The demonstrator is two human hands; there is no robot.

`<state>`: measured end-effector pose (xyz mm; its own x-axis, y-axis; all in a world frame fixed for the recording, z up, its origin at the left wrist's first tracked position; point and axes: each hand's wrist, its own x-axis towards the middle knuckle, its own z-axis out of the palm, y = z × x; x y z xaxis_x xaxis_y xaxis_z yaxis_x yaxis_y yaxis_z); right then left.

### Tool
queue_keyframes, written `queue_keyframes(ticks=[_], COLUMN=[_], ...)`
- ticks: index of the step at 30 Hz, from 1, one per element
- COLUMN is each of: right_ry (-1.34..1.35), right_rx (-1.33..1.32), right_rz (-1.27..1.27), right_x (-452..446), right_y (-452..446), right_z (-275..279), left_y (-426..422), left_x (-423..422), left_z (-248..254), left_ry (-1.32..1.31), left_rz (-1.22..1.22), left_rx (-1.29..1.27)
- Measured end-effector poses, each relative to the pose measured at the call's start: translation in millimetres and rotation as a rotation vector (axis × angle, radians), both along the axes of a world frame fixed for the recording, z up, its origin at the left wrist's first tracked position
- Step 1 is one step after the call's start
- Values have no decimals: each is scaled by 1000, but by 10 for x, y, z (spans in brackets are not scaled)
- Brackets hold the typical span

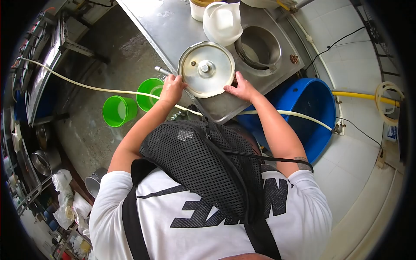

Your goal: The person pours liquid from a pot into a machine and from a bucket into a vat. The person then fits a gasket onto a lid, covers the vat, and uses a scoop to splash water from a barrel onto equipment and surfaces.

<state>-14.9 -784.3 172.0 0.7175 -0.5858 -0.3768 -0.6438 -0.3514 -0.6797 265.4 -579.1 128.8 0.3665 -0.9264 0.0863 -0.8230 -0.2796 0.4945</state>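
Observation:
Both my hands hold a round metal lid [216, 80] over the front part of the steel table [229, 106]. Its underside or inner face, with a central knob and a small brown fitting, faces up toward me. My left hand [173, 89] grips the lid's left edge, fingers wrapped around it. On the right edge, my right hand [242, 88] has its thumb over the rim and its fingers partly hidden. Just behind the lid stand a white plastic jug [222, 22] and a round metal pot [276, 48], open at the top, set beside it.
A blue tub [312, 99] stands right of the table. Two green buckets [116, 111] are on the floor at left. A pale hose [99, 89] runs across, below my hands. A white container [197, 12] sits at the back; metal shelving [47, 78] lines the far left.

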Motion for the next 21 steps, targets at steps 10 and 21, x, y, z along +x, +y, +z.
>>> queue_keyframes(ticks=[10,21], right_ry=[-318,-19], right_rx=[416,671], right_rz=[-52,-101], right_x=[-130,-42], right_y=[373,656], right_z=[24,311], left_y=[-74,-336], left_x=[70,135], left_z=[-50,5], left_ry=[198,149], left_rz=[71,-38], left_rx=[-76,126])
